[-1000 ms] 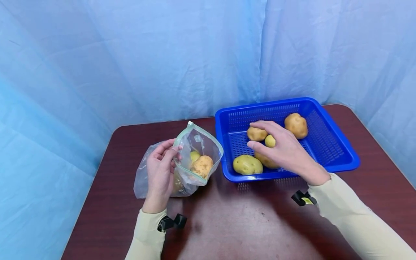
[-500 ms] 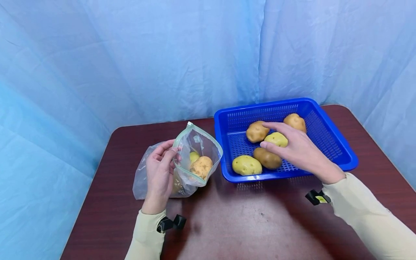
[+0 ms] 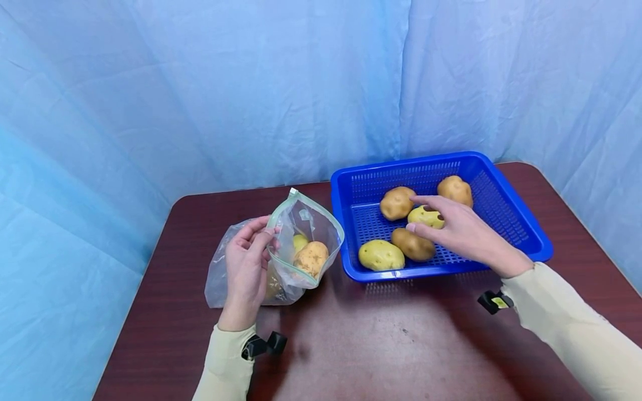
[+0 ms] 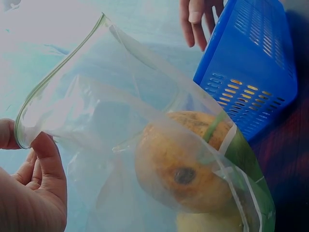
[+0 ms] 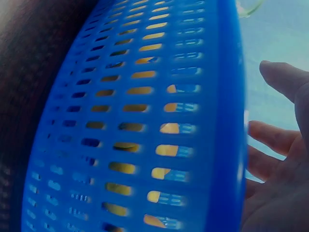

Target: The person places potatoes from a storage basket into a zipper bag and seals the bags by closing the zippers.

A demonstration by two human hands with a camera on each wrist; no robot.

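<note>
A person's right hand point(image 3: 463, 231), fingers spread, rests on a small yellow-green potato point(image 3: 423, 216) amid four others at the centre of a blue perforated plastic basket point(image 3: 506, 223). At nine o'clock, the left hand point(image 3: 246, 267) pinches open a clear zip-top plastic bag point(image 3: 301, 223) holding potatoes.

No legible text, label, brand, number or sign found. Small yellow tag point(image 3: 498, 302) at the right sleeve's cuff noted; any print on it too small to read.
</note>
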